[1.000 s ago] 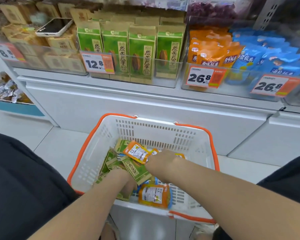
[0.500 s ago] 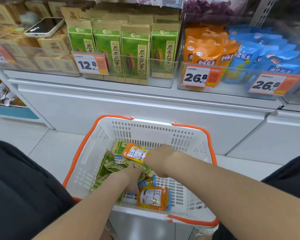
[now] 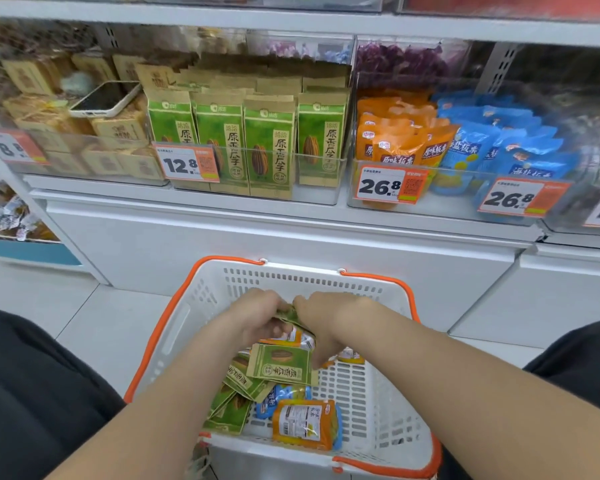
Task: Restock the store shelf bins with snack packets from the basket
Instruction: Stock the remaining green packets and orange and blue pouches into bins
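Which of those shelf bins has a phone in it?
The leftmost bin, filled with tan packets: a white-cased phone rests on top of them. No other bin shows one.

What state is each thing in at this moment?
basket, partly filled with loose packets.
left hand, grips a green packet above the basket.
right hand, curled against the same packet; grip hidden.
orange packet, lying flat in the basket, label up.
green shelf packets, upright in rows, bin full.
phone, lying screen up on brown packets.
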`<state>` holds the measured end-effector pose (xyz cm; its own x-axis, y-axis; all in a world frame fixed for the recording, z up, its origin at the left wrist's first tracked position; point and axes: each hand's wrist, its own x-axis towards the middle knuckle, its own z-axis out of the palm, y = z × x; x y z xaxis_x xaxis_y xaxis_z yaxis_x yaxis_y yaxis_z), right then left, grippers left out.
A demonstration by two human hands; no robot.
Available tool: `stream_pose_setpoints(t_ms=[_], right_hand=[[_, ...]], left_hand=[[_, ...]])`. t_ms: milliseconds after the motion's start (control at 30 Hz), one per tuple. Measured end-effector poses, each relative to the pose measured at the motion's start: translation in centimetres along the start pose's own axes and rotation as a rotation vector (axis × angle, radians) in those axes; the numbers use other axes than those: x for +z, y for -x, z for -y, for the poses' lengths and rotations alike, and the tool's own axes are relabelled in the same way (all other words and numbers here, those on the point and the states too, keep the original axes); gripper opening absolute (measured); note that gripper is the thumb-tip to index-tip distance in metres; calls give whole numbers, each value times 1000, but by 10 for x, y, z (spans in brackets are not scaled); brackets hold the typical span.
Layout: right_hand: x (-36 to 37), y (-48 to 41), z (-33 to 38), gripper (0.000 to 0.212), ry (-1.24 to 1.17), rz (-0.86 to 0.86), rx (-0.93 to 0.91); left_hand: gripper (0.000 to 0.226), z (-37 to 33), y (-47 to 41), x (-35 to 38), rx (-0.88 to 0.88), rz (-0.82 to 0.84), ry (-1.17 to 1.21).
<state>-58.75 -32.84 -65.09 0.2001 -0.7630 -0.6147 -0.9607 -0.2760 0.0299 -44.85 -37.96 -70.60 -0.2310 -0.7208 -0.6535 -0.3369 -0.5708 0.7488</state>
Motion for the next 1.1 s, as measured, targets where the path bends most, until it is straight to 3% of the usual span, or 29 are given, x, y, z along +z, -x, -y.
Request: stream_pose_setpoints(t_ms=[67, 167, 267, 400, 533, 600, 700, 800, 933, 1033, 1100], right_hand=[[-4, 1, -4, 71, -84, -67, 32], [-17, -1, -20, 39, -338, -279, 59], [-38, 5, -39, 38, -700, -436, 72], [-56, 11, -46, 40, -1149, -712, 76], [-69, 11, -40, 64, -1504, -758, -14], [-77, 15, -36, 73, -1584, -799, -60], [-92, 27, -33, 68, -1525, -868, -100], [-110, 37, -42, 57, -1353, -926, -26], [-132, 58, -59, 71, -1120, -1008, 8], [-146, 73, -68, 72, -972, -1302, 6], [-153, 76, -74, 67, -931, -1503, -33]], left_hand=[[11, -15, 7, 2, -19, 16, 244], [30, -28, 16, 0, -3, 39, 529], [60, -38, 20, 0, 140, 28, 425], [41, -52, 29, 7, 456, -69, 212], [35, -70, 41, 13, 560, -15, 388], [34, -78, 43, 16, 665, -128, 372], [36, -87, 42, 20, 798, -327, 323], [30, -99, 45, 22, 829, -321, 361], [22, -114, 47, 24, 913, -363, 340], [38, -121, 43, 24, 1017, -377, 165], [39, -120, 39, 20, 1074, -483, -15]])
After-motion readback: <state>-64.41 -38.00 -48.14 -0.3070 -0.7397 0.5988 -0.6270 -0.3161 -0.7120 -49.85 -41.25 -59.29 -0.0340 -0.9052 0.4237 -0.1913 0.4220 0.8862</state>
